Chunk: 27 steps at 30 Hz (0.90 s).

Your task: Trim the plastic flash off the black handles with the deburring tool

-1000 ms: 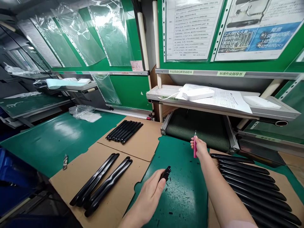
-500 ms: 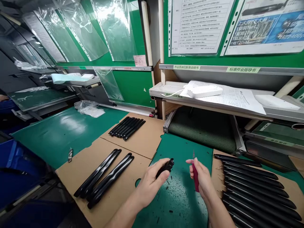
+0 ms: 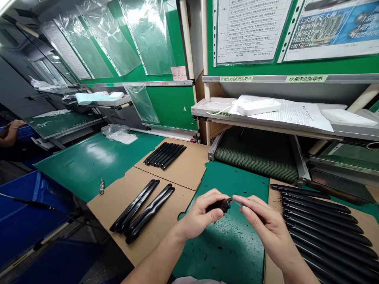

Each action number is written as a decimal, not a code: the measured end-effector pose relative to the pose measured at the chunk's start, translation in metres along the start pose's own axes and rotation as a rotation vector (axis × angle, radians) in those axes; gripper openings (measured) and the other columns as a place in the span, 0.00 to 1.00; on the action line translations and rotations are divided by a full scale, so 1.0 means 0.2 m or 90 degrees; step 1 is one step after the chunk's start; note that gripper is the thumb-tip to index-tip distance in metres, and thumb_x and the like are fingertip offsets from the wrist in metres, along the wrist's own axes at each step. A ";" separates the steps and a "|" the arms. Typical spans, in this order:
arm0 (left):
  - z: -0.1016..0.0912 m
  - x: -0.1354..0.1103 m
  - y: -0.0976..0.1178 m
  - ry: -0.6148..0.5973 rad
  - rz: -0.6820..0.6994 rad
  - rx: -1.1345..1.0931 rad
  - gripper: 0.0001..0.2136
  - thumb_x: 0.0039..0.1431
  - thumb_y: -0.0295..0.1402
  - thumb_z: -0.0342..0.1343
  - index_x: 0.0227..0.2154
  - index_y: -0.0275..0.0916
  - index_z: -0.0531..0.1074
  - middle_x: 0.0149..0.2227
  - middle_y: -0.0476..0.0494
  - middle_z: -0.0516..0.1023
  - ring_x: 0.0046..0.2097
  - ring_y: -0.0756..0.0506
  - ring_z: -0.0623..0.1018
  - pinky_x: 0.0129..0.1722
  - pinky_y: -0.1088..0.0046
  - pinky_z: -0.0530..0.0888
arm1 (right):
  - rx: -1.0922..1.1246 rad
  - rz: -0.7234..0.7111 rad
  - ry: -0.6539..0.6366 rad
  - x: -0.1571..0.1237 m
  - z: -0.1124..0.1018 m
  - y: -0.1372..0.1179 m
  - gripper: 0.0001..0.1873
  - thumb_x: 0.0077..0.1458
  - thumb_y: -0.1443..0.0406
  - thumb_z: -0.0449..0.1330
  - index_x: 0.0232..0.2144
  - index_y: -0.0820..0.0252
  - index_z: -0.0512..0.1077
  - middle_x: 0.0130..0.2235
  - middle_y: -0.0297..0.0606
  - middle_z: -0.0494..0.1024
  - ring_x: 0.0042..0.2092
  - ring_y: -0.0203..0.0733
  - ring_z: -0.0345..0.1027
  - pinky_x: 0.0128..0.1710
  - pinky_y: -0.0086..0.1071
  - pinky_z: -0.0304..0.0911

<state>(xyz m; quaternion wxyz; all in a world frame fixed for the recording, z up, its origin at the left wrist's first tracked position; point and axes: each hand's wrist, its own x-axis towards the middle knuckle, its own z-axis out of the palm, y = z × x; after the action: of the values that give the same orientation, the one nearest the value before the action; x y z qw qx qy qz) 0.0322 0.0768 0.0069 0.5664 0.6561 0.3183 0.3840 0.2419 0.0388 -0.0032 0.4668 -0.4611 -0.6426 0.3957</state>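
My left hand point(image 3: 204, 209) is closed round a glossy black plastic part point(image 3: 226, 205), with its end pointing right. My right hand point(image 3: 266, 221) grips a trimming knife, whose thin blade point(image 3: 238, 203) shows at the fingertips; the handle is hidden in my palm. The blade lies close to the part's end, and I cannot tell if it touches. On the left cardboard sheet point(image 3: 168, 240) lie several long black parts point(image 3: 151, 213). More long black parts point(image 3: 322, 232) are lined up in a row to the right of my right hand.
Small black shavings dot the green mat point(image 3: 219, 256). A row of black parts point(image 3: 165, 154) rests on the farther cardboard. Behind stands a ribbed conveyor belt point(image 3: 257, 154) under a shelf point(image 3: 204, 108) with papers. A blue bin point(image 3: 23, 205) is at left, near another person's arm point(image 3: 10, 134).
My right hand has moved left and turned, bringing the blade from upright and apart to the part's end. My left hand has turned the part's end to the right. The view has shifted slightly.
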 end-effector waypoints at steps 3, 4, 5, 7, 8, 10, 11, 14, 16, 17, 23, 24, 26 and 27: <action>-0.01 -0.01 -0.01 -0.003 0.024 0.003 0.19 0.59 0.47 0.56 0.47 0.43 0.78 0.39 0.38 0.72 0.41 0.42 0.71 0.42 0.67 0.71 | 0.015 0.004 -0.042 -0.01 0.01 -0.01 0.19 0.65 0.57 0.54 0.56 0.47 0.71 0.40 0.40 0.74 0.41 0.44 0.67 0.35 0.33 0.65; -0.01 -0.02 -0.02 -0.008 0.035 0.000 0.19 0.59 0.46 0.56 0.48 0.43 0.77 0.39 0.39 0.72 0.42 0.42 0.71 0.43 0.67 0.71 | 0.019 0.009 -0.053 -0.01 0.01 -0.01 0.19 0.64 0.56 0.54 0.56 0.47 0.71 0.42 0.41 0.74 0.43 0.46 0.67 0.36 0.34 0.66; -0.01 -0.02 -0.02 -0.012 0.043 -0.006 0.18 0.59 0.46 0.56 0.48 0.44 0.77 0.39 0.39 0.72 0.42 0.42 0.71 0.43 0.67 0.71 | 0.018 0.014 -0.063 -0.01 0.01 -0.02 0.19 0.64 0.56 0.54 0.56 0.47 0.71 0.44 0.42 0.75 0.45 0.47 0.67 0.36 0.34 0.66; -0.01 -0.02 -0.03 -0.015 0.053 -0.022 0.17 0.59 0.45 0.57 0.48 0.45 0.77 0.39 0.39 0.72 0.42 0.43 0.71 0.43 0.67 0.71 | 0.003 0.017 -0.070 -0.01 0.00 -0.02 0.19 0.64 0.56 0.55 0.55 0.47 0.71 0.47 0.42 0.74 0.47 0.49 0.67 0.36 0.34 0.67; -0.01 -0.02 -0.03 -0.014 0.052 -0.025 0.17 0.59 0.45 0.57 0.48 0.44 0.77 0.39 0.39 0.72 0.42 0.43 0.71 0.42 0.67 0.71 | -0.007 0.014 -0.070 -0.01 -0.01 -0.03 0.19 0.64 0.56 0.54 0.55 0.47 0.72 0.47 0.42 0.75 0.47 0.49 0.67 0.36 0.34 0.67; -0.01 -0.02 -0.03 -0.011 0.047 -0.024 0.17 0.58 0.45 0.58 0.47 0.43 0.78 0.39 0.39 0.73 0.41 0.42 0.72 0.41 0.67 0.71 | -0.024 0.008 -0.064 -0.01 -0.01 -0.04 0.18 0.64 0.55 0.54 0.54 0.46 0.73 0.43 0.42 0.75 0.44 0.48 0.67 0.35 0.34 0.66; 0.00 -0.02 -0.03 -0.007 0.048 -0.020 0.17 0.58 0.44 0.58 0.47 0.43 0.78 0.39 0.38 0.73 0.41 0.42 0.72 0.41 0.67 0.71 | -0.027 0.003 -0.059 -0.01 -0.01 -0.05 0.18 0.65 0.55 0.53 0.54 0.46 0.73 0.41 0.41 0.75 0.42 0.47 0.68 0.34 0.34 0.66; 0.01 -0.02 -0.03 0.015 0.068 -0.018 0.15 0.57 0.41 0.60 0.46 0.43 0.78 0.39 0.39 0.76 0.41 0.43 0.74 0.41 0.67 0.71 | -0.037 -0.014 -0.035 -0.02 0.02 -0.06 0.19 0.66 0.56 0.52 0.55 0.47 0.72 0.35 0.39 0.73 0.37 0.43 0.66 0.32 0.33 0.63; 0.02 -0.03 -0.03 0.047 0.076 -0.011 0.15 0.56 0.37 0.62 0.46 0.44 0.78 0.40 0.39 0.78 0.40 0.43 0.75 0.41 0.67 0.72 | -0.060 -0.024 -0.021 -0.02 0.04 -0.06 0.19 0.66 0.56 0.50 0.56 0.46 0.70 0.32 0.38 0.70 0.34 0.41 0.64 0.30 0.32 0.61; 0.03 -0.03 -0.03 0.069 0.079 -0.002 0.14 0.54 0.35 0.64 0.45 0.44 0.79 0.40 0.39 0.78 0.41 0.42 0.76 0.41 0.67 0.73 | -0.077 -0.026 -0.015 -0.01 0.05 -0.05 0.20 0.67 0.56 0.50 0.57 0.46 0.70 0.31 0.37 0.69 0.33 0.41 0.63 0.30 0.32 0.61; 0.07 -0.03 -0.05 0.263 0.162 0.092 0.11 0.50 0.26 0.66 0.38 0.43 0.79 0.41 0.39 0.81 0.45 0.39 0.78 0.45 0.62 0.75 | -0.095 0.033 0.071 0.01 0.10 -0.01 0.19 0.67 0.54 0.48 0.55 0.41 0.70 0.40 0.37 0.72 0.44 0.42 0.66 0.42 0.33 0.63; 0.07 -0.02 -0.06 0.306 0.174 0.103 0.11 0.50 0.25 0.66 0.37 0.43 0.79 0.41 0.40 0.81 0.46 0.39 0.78 0.45 0.62 0.75 | -0.067 0.045 0.068 0.01 0.10 -0.01 0.19 0.67 0.54 0.49 0.56 0.40 0.69 0.40 0.37 0.72 0.43 0.42 0.66 0.41 0.32 0.63; 0.07 -0.01 -0.07 0.383 0.197 0.121 0.11 0.49 0.24 0.66 0.36 0.44 0.79 0.41 0.41 0.81 0.45 0.40 0.78 0.45 0.62 0.75 | -0.017 0.062 0.038 -0.02 0.12 -0.02 0.20 0.67 0.53 0.48 0.58 0.39 0.67 0.36 0.36 0.70 0.37 0.39 0.65 0.34 0.30 0.62; 0.07 -0.01 -0.08 0.409 0.210 0.132 0.11 0.49 0.24 0.65 0.35 0.45 0.79 0.40 0.42 0.81 0.45 0.40 0.78 0.46 0.62 0.75 | 0.001 0.069 0.022 -0.03 0.12 -0.03 0.21 0.67 0.52 0.48 0.59 0.39 0.65 0.34 0.35 0.69 0.34 0.38 0.63 0.31 0.29 0.61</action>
<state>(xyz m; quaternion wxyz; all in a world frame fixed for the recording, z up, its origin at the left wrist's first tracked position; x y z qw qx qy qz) 0.0439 0.0710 -0.0101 0.2986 0.5985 0.4072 0.6219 0.2178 0.0297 -0.0060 0.4561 -0.5017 -0.6084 0.4124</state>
